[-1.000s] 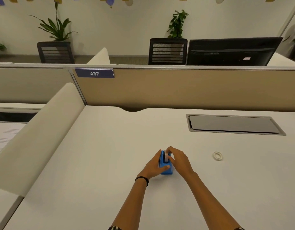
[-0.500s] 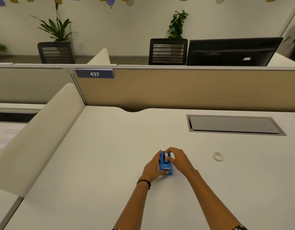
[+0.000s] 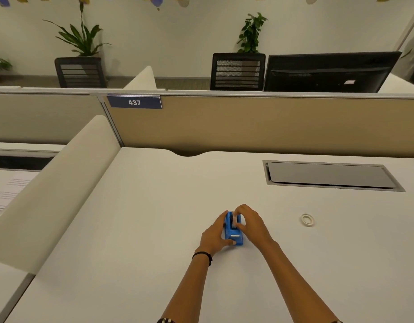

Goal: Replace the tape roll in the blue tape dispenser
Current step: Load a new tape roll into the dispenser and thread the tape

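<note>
A small blue tape dispenser stands on the white desk, its cutter end toward me. My left hand grips its left side, thumb near the front. My right hand is curled over the top right, with fingers on a pale tape roll that sits in the dispenser's slot; most of that roll is hidden. A second tape roll, a thin white ring, lies flat on the desk to the right, apart from both hands.
A grey cable hatch is set into the desk at the back right. A beige partition with a "437" sign runs along the far edge, and a white divider borders the left. Beyond the partition are chairs and a monitor.
The dispenser's cutter end has come into view as my left thumb slid off it. My right fingers have shifted slightly on the roll. The loose ring has not moved.
</note>
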Tool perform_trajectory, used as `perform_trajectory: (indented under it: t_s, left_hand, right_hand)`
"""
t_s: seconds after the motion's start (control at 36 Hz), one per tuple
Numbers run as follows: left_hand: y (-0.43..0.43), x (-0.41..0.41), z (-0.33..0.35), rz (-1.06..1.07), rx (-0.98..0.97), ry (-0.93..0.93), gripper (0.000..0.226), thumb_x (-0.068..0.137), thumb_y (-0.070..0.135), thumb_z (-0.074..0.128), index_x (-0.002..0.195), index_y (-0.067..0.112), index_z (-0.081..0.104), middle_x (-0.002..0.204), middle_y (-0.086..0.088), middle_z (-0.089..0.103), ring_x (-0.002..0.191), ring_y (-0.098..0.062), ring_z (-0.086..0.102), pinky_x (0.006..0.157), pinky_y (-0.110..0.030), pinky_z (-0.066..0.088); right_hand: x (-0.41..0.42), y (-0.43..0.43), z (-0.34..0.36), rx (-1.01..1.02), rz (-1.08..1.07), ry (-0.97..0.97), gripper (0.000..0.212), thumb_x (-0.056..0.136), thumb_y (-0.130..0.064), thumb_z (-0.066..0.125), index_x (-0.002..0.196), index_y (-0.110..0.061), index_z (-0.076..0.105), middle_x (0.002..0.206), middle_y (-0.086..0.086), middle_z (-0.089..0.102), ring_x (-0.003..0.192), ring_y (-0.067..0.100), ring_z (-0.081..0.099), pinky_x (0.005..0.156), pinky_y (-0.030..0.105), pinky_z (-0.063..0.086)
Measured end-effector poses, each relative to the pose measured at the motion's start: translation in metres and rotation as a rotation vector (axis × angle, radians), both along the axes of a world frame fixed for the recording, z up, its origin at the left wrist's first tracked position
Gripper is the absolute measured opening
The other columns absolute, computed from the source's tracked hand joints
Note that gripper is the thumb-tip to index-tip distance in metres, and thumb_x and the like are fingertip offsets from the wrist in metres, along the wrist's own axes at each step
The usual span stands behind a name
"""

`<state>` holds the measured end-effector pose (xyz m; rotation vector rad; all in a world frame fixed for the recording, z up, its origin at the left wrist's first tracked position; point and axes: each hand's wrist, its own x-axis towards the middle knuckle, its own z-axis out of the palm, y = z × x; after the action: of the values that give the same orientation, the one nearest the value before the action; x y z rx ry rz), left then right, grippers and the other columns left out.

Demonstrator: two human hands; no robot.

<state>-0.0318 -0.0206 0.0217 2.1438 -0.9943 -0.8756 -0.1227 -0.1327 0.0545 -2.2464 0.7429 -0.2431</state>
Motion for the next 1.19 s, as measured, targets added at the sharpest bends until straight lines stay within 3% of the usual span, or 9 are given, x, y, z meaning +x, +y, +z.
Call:
perform_trajectory:
  t_s: [0.28,0.36,0.5,0.64,0.81,0.92,1.19]
  left_hand:
    - [0.0,-0.002,0.001,0.003,0.006,-0.003,0.094,0.076,0.028,0.075,0.146,0.024,0.013,0.147,0.0,0.039,0.13,-0.02,0.044,0.109,-0.033,0.034]
    - [-0.001,-0.002,0.0,0.006,0.011,-0.001,0.094,0.075,0.028,0.075,0.146,0.024,0.014,0.146,-0.001,0.041,0.129,-0.021,0.045,0.108,-0.032,0.035]
    - [-0.001,-0.002,0.001,0.009,0.01,0.008,0.094,0.075,0.028,0.076,0.146,0.024,0.015,0.145,-0.001,0.043,0.128,-0.022,0.046,0.108,-0.033,0.036]
    - [0.0,-0.002,0.0,0.02,0.004,0.01,0.095,0.073,0.028,0.077,0.145,0.027,0.015,0.145,0.001,0.043,0.128,-0.02,0.046,0.107,-0.032,0.036]
    - [0.0,-0.002,-0.002,0.02,0.008,0.006,0.095,0.073,0.027,0.077,0.145,0.027,0.015,0.144,0.001,0.043,0.128,-0.021,0.046,0.107,-0.031,0.036]
    - [-0.001,-0.002,-0.002,0.02,0.014,0.001,0.094,0.074,0.028,0.076,0.145,0.025,0.015,0.145,-0.001,0.042,0.129,-0.022,0.045,0.108,-0.033,0.036]
    - [-0.001,-0.002,-0.002,0.022,0.008,0.006,0.092,0.076,0.029,0.074,0.145,0.023,0.015,0.146,-0.003,0.04,0.13,-0.023,0.044,0.109,-0.034,0.034]
  right_hand:
    - [0.006,0.004,0.001,0.066,-0.078,-0.008,0.019,0.09,-0.01,0.053,0.106,0.001,0.056,0.111,0.02,0.058,0.1,0.033,0.058,0.091,0.038,0.047]
    - [0.007,0.002,0.003,0.048,-0.012,0.008,0.021,0.087,-0.01,0.058,0.106,-0.003,0.058,0.111,0.017,0.055,0.102,0.03,0.055,0.087,0.029,0.045]
    - [0.001,0.001,0.001,0.053,-0.007,-0.016,0.03,0.086,-0.013,0.061,0.114,-0.005,0.056,0.115,0.014,0.054,0.107,0.026,0.051,0.093,0.031,0.043]
    - [-0.006,0.01,-0.003,0.088,-0.083,-0.089,0.022,0.091,-0.014,0.053,0.11,-0.005,0.057,0.115,0.013,0.061,0.107,0.026,0.055,0.094,0.029,0.041]
    - [-0.007,0.009,-0.002,0.157,-0.149,-0.103,0.026,0.089,-0.011,0.055,0.11,0.004,0.057,0.12,0.017,0.059,0.111,0.031,0.056,0.102,0.041,0.044]
    - [-0.007,0.007,0.002,0.143,-0.109,-0.143,0.021,0.086,-0.01,0.06,0.104,0.001,0.06,0.108,0.018,0.063,0.101,0.029,0.06,0.094,0.037,0.047]
    - [-0.004,0.006,0.006,0.132,-0.095,-0.041,0.031,0.089,-0.016,0.057,0.116,0.0,0.056,0.122,0.017,0.059,0.112,0.03,0.056,0.103,0.039,0.043]
